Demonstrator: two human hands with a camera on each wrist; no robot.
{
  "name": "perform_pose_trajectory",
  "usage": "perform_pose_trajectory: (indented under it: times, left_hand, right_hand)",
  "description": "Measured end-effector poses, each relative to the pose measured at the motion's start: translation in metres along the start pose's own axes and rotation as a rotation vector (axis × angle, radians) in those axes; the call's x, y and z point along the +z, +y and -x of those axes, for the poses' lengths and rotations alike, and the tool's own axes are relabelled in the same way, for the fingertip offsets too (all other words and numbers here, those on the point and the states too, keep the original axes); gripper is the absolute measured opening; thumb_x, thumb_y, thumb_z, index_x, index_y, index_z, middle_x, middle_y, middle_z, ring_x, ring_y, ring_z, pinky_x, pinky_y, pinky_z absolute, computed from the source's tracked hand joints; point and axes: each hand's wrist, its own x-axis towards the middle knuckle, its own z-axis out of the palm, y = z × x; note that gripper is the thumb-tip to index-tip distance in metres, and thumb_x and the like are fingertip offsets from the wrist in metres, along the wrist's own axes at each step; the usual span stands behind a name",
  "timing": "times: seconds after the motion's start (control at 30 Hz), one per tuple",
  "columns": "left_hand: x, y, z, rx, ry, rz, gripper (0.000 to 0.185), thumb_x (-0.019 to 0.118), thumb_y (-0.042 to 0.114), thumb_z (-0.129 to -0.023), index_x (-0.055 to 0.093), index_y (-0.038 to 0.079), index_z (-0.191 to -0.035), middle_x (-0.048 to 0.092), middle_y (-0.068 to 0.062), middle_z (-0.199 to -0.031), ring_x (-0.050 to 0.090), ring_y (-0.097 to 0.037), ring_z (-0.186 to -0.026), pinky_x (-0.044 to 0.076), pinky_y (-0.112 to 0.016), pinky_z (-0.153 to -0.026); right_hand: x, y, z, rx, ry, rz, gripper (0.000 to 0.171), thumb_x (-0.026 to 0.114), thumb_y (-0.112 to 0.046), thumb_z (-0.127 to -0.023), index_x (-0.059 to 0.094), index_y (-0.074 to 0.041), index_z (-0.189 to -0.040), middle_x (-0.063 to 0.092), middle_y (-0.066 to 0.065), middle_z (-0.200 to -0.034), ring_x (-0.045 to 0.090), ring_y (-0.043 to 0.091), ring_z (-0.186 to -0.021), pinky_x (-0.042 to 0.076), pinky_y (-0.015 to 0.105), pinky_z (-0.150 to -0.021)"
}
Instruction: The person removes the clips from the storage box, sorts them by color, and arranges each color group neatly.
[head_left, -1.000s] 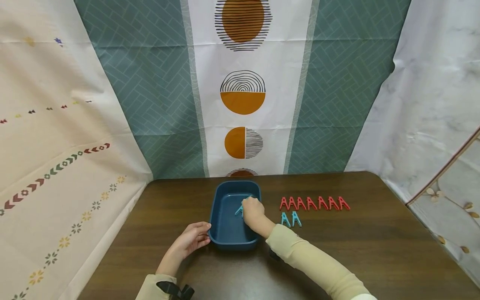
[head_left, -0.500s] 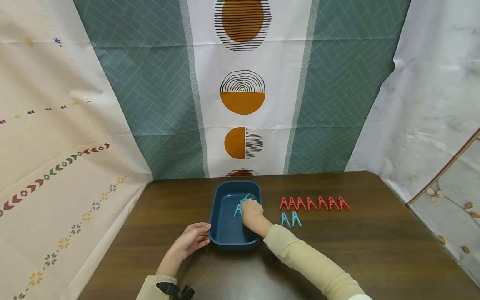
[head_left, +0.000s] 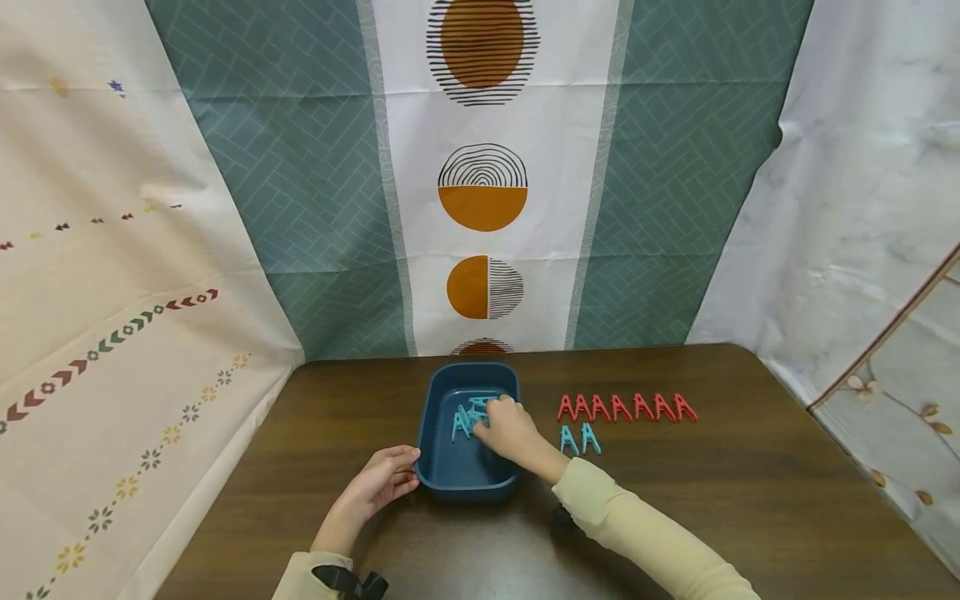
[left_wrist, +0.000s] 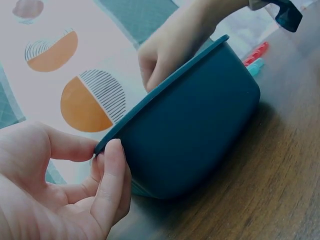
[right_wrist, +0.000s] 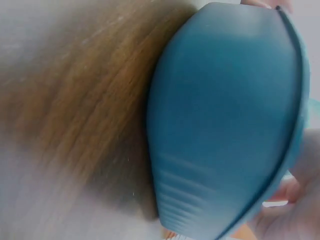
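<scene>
A dark blue plastic bin [head_left: 463,475] sits on the table, with several light blue clothespins [head_left: 461,422] heaped inside it. My left hand [head_left: 384,479] pinches the bin's near left rim. In the left wrist view the left fingers [left_wrist: 112,172] lie against the outer wall just under that rim. My right hand [head_left: 513,433] reaches over the right side into the bin, its bent fingers right at the clothespins. The bin wall hides those fingertips in the left wrist view, and I cannot tell whether they hold a clothespin.
On the table right of the bin, several red clothespins [head_left: 619,407] stand in a row. Two light blue clothespins [head_left: 591,439] lie in front of them. A patterned cloth [head_left: 483,275] hangs behind the wooden table [head_left: 675,492].
My right hand has shifted slightly within the bin, and more light blue clothespins show to the left of its fingers. My left hand stays on the rim.
</scene>
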Motion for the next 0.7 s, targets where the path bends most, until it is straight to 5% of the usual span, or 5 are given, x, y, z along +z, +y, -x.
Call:
perform_pose_trajectory:
  times: [0.2, 0.7]
  left_hand:
    - [0.002, 0.002, 0.000, -0.044, 0.043, -0.010, 0.016, 0.056, 0.018, -0.097, 0.057, 0.003, -0.103, 0.062, 0.002, -0.078, 0.060, -0.008, -0.070, 0.055, -0.019, -0.069]
    - [0.003, 0.002, 0.000, -0.060, 0.046, -0.005, 0.013, 0.055, 0.018, -0.098, 0.057, 0.005, -0.100, 0.061, 0.003, -0.077, 0.059, -0.008, -0.069, 0.055, -0.019, -0.069]
  right_hand:
    - [-0.010, 0.008, 0.009, -0.094, 0.070, -0.023, 0.027, 0.068, -0.022, -0.089, 0.066, 0.000, -0.105, 0.061, 0.014, -0.096, 0.054, 0.010, -0.059, 0.044, 0.018, -0.050]
    - [-0.022, 0.034, 0.032, -0.148, 0.156, -0.129, 0.023, 0.076, -0.020, -0.083, 0.069, -0.005, -0.099, 0.056, 0.005, -0.081, 0.051, 0.010, -0.065, 0.040, 0.016, -0.053]
